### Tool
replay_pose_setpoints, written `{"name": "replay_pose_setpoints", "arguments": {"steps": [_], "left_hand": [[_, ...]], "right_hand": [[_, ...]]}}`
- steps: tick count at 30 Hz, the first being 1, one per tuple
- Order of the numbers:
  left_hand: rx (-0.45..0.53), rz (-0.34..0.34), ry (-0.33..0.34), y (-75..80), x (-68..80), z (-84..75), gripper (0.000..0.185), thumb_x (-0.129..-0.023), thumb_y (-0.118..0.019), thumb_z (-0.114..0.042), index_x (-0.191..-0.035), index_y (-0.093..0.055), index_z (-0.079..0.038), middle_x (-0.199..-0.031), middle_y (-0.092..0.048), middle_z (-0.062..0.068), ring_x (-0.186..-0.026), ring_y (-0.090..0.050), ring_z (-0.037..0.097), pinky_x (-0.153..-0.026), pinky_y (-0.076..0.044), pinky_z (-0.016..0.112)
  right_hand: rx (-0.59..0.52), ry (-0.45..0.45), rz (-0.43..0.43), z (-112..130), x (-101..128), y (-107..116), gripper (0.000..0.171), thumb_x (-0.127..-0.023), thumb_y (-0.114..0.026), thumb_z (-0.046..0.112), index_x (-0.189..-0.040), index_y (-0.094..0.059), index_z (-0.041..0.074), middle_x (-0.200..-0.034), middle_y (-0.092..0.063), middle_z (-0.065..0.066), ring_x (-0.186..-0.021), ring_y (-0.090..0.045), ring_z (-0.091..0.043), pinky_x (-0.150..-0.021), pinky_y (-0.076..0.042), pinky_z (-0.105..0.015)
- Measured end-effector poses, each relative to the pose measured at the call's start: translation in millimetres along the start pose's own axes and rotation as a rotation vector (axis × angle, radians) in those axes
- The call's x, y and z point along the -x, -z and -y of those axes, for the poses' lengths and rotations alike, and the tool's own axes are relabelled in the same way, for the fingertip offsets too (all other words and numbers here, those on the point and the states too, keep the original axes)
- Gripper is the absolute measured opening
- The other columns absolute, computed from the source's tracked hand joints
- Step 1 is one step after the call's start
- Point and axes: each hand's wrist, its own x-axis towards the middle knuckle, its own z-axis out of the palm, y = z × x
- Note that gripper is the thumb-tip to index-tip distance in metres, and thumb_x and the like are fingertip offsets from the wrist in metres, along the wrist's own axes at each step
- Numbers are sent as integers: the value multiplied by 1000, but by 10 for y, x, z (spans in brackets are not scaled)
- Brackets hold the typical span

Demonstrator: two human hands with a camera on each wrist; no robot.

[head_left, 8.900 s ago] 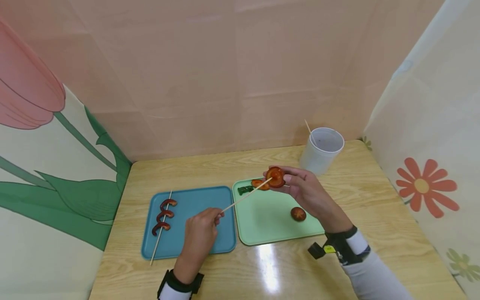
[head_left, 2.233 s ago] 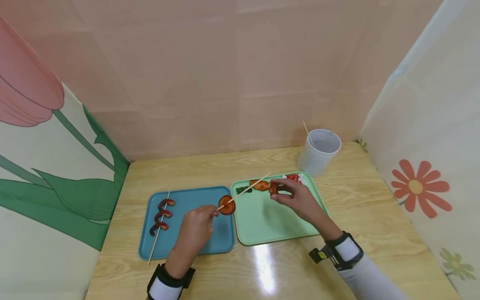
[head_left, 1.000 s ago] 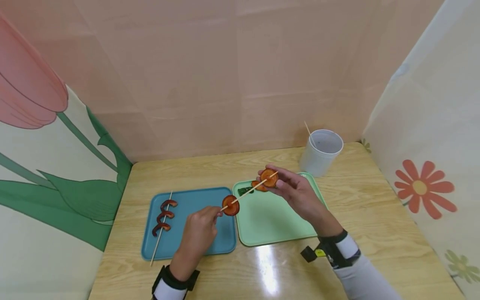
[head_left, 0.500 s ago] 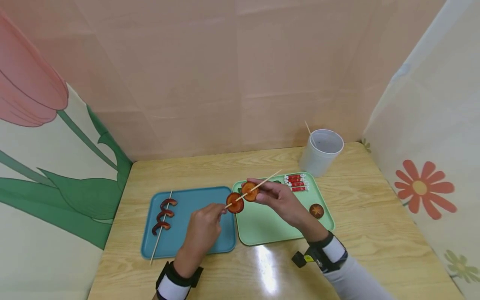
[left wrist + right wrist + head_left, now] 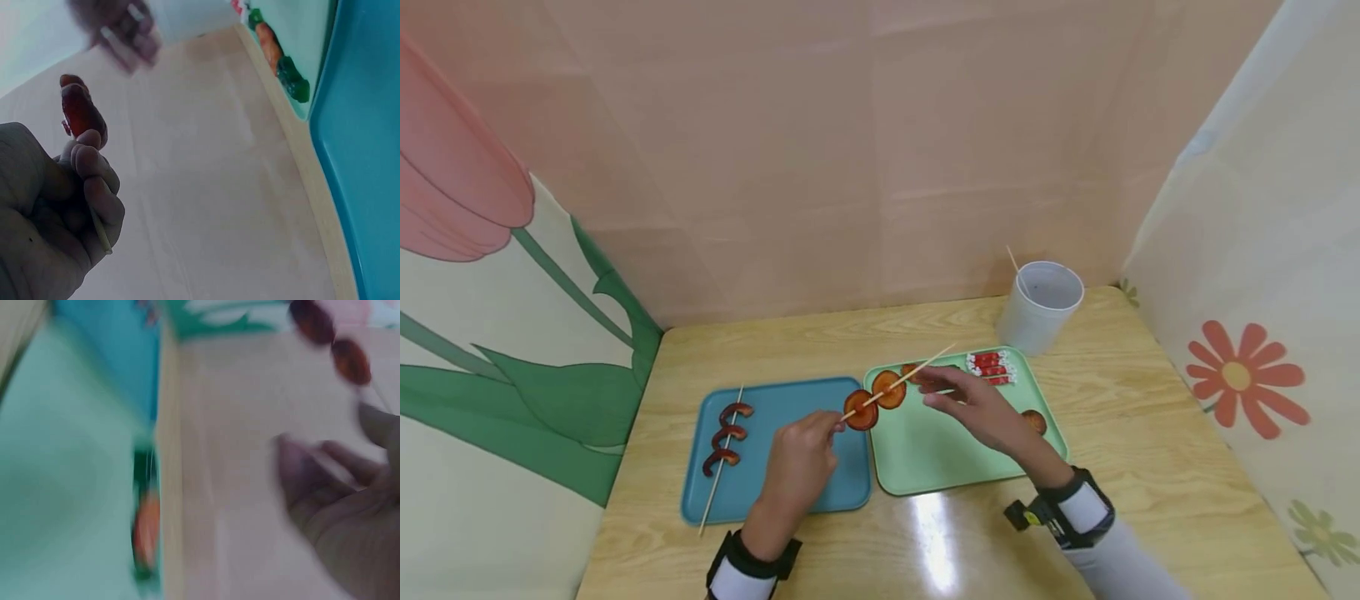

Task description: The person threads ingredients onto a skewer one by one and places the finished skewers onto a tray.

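Note:
In the head view my left hand (image 5: 801, 462) pinches the lower end of a thin wooden skewer (image 5: 931, 360), which slants up to the right. Two brown mushroom caps (image 5: 890, 390) are threaded on it side by side, close to the left fingers. My right hand (image 5: 981, 408) is beside the skewer's upper part over the green tray (image 5: 925, 467), fingers loosely extended and apart from the caps. The left wrist view shows the left fingers curled round the stick, with the mushroom caps (image 5: 84, 115) above. The right hand (image 5: 344, 500) looks blurred in its own wrist view, holding nothing.
On the green tray lie another mushroom cap (image 5: 1034, 421), red-and-white pieces (image 5: 991, 367), and green and orange pieces (image 5: 270, 47). The blue tray (image 5: 805, 392) carries a skewer with three curved reddish-brown pieces (image 5: 727, 432). Behind stands a white bucket (image 5: 1037, 312) with a stick inside.
The second mushroom cap has slid down the skewer to the first. My right hand has let go of it and drawn back to the right; the left hand keeps its hold.

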Motion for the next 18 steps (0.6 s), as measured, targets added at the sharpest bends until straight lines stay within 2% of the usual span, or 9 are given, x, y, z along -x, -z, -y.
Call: {"name": "replay_pose_setpoints", "arguments": {"steps": [2,4,5,7,9,11,18], "left_hand": [[-8,-4,10,14,36,43,29,-67,-79,20,-85,-76,-2,-79,-76,6,-66,-72,14,-55,-58,28],[-18,-6,22,31,70,80,28,-68,-80,19,-85,-76,-3,-79,-76,6,-65,-72,14,-55,-58,28],[-20,-5,27,40,84,97,28,-68,-80,19,-85,-76,-3,-79,-76,6,-65,-72,15,-55,-58,27],[-30,-15,36,60,107,132,27,-69,-81,19,-85,-76,-2,-78,-75,7,-65,-73,16,-54,-58,28],[-44,-27,43,80,122,166,26,-69,-81,19,-85,-76,-2,-78,-75,7,-65,-72,16,-54,-58,28],[-56,-35,48,98,128,194,26,-69,-80,20,-84,-76,-1,-77,-75,7,-64,-72,16,-52,-57,28],[-63,-17,81,125,114,234,25,-72,-79,18,-86,-77,-1,-79,-76,7,-66,-73,18,-52,-57,30]], "right_hand": [[328,-40,-43,-181,67,89,48,-96,-73,27,-137,-62,4,-133,-67,-17,-120,-65,-40,-100,-55,-47],[621,-94,-74,-375,175,186,51,-89,-80,25,-130,-65,-1,-127,-68,-22,-114,-65,-42,-94,-54,-56],[724,-117,-82,-467,234,235,52,-86,-83,24,-128,-66,-2,-124,-68,-24,-112,-64,-44,-92,-54,-57],[845,-165,-76,-618,350,324,55,-80,-87,23,-123,-67,-4,-117,-67,-25,-104,-63,-45,-83,-55,-57],[892,-192,-63,-735,453,387,54,-77,-89,21,-120,-69,-5,-108,-67,-23,-94,-62,-41,-75,-54,-53],[887,-196,-52,-827,532,429,51,-75,-89,16,-118,-70,-5,-100,-66,-19,-86,-60,-35,-71,-53,-49],[847,-153,-26,-1009,656,449,15,-81,-78,-3,-94,-71,2,-78,-55,-4,-70,-48,-18,-61,-44,-33]]}}
